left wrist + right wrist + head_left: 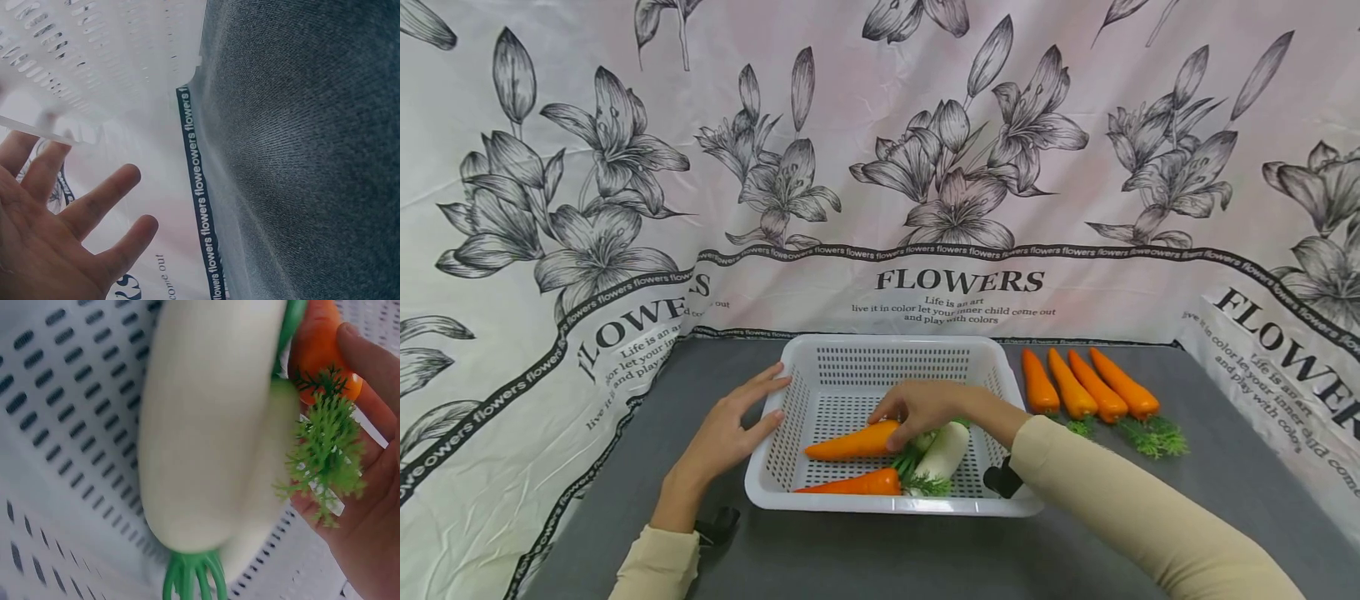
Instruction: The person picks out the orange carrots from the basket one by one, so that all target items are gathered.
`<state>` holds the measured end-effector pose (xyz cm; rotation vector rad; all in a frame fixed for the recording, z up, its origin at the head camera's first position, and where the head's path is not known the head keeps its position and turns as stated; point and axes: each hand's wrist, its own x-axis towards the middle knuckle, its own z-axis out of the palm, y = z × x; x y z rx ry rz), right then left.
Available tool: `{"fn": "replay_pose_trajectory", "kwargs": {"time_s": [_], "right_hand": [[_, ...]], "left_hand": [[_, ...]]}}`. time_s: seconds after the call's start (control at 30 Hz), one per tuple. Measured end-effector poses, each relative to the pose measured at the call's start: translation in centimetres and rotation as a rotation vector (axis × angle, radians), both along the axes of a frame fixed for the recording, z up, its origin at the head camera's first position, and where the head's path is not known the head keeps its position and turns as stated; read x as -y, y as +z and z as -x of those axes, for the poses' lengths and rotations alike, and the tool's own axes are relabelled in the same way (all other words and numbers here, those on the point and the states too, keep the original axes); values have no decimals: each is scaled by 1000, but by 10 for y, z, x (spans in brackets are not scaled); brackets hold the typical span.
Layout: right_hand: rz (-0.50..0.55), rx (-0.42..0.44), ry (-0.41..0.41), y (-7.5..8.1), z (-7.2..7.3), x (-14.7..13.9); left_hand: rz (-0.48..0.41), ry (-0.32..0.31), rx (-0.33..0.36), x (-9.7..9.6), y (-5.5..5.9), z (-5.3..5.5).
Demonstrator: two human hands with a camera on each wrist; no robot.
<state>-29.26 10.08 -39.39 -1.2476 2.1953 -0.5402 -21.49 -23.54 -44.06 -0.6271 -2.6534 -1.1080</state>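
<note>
A white perforated basket (895,343) stands on the grey table with vegetables inside. My right hand (928,408) reaches over its right side and grips an orange carrot (850,443) near its leafy end. In the right wrist view, the thumb presses on the orange carrot (319,347), and green leaves (331,440) hang by the palm. Next to it lie two white radishes (206,425), one partly hidden behind the other. A second carrot (857,482) lies along the basket's front wall. At the left rim, my left hand (730,429) touches the basket with spread, fairly straight fingers.
Several orange carrots (1101,390) with green tops lie side by side on the table (1157,492), right of the basket. Behind and at both sides hangs a white cloth (820,292) with printed flowers and lettering.
</note>
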Motion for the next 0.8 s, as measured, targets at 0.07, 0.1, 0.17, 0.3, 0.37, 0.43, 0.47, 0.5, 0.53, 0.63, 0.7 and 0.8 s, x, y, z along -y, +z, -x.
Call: {"fn": "replay_pose_trajectory", "kwargs": {"time_s": [0.07, 0.1, 0.17, 0.3, 0.37, 0.43, 0.47, 0.5, 0.53, 0.63, 0.7, 0.8], "right_hand": [[8, -19, -12, 6, 1, -4], [12, -30, -16, 8, 2, -7], [20, -49, -33, 15, 3, -12], [47, -50, -108, 27, 4, -25], [87, -41, -141, 31, 4, -34], [134, -26, -166, 35, 5, -44], [147, -26, -184, 38, 5, -50], [163, -30, -193, 41, 5, -56], [176, -30, -211, 44, 5, -62], [185, -42, -280, 52, 4, -82], [191, -54, -325, 56, 3, -97], [196, -67, -401, 59, 0, -122]], "left_hand": [[-3, -1, -2, 0, 0, 0], [-3, 0, -1, 0, 0, 0], [-3, 1, 4, 0, 0, 0], [-4, 6, 11, 1, 0, -1], [-5, 8, 11, 0, 0, -1], [-6, 8, 11, 0, 0, -1], [-3, 9, 10, 0, 0, -1], [-2, 10, 10, 0, 0, -1], [0, 9, 8, 0, 0, -1], [1, 10, 6, 0, 0, -1], [1, 9, 8, -1, 1, -2], [-1, 4, 6, -1, 1, -2]]}}
